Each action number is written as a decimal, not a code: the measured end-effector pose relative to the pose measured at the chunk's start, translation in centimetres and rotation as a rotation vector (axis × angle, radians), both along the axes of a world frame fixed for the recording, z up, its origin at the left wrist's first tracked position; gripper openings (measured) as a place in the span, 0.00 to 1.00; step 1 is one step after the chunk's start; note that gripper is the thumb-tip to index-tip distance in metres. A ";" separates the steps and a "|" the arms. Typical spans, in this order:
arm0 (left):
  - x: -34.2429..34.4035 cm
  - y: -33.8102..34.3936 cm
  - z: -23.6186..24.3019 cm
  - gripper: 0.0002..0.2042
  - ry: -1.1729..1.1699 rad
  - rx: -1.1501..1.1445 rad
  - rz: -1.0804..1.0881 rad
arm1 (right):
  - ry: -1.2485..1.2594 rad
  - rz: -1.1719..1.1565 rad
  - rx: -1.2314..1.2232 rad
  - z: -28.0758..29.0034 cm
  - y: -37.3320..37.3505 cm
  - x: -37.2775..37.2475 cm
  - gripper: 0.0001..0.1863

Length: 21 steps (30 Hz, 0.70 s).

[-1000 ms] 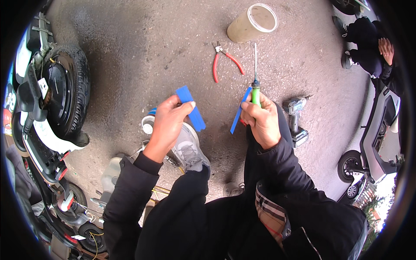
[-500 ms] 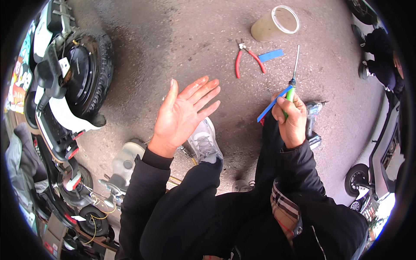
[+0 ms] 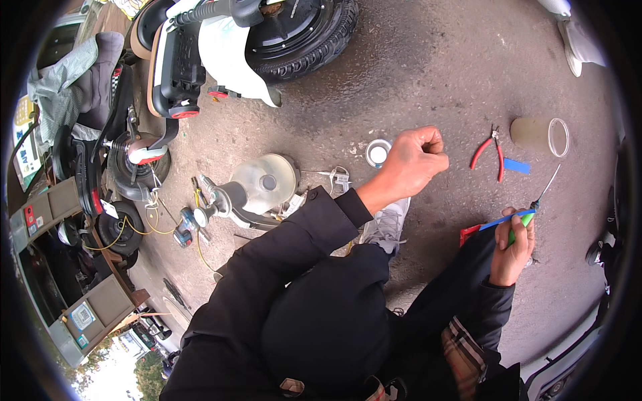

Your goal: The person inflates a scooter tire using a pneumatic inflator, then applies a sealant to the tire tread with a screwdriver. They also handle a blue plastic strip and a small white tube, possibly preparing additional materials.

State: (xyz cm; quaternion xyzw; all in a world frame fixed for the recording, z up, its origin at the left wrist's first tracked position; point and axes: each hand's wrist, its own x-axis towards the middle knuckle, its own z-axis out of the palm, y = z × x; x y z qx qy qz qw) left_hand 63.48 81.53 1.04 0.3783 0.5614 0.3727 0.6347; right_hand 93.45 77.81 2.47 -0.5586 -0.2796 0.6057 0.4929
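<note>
The left hand [image 3: 411,162], spread open half a second ago, now curls its fingers together around nothing visible, leaving the right hand's [image 3: 513,246] grip clamped on a green-handled screwdriver [image 3: 525,221] and blue strip [image 3: 497,222], near red-handled pliers [image 3: 500,160].

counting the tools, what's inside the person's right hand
The right hand holds a green-handled tool and a blue strip. The hand covers part of the tool; anything else inside the grip cannot be seen.
</note>
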 end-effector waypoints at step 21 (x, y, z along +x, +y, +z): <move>-5.4 0.6 -0.2 0.28 0.641 0.237 0.114 | -0.013 0.053 -0.017 0.5 0.9 -3.4 0.03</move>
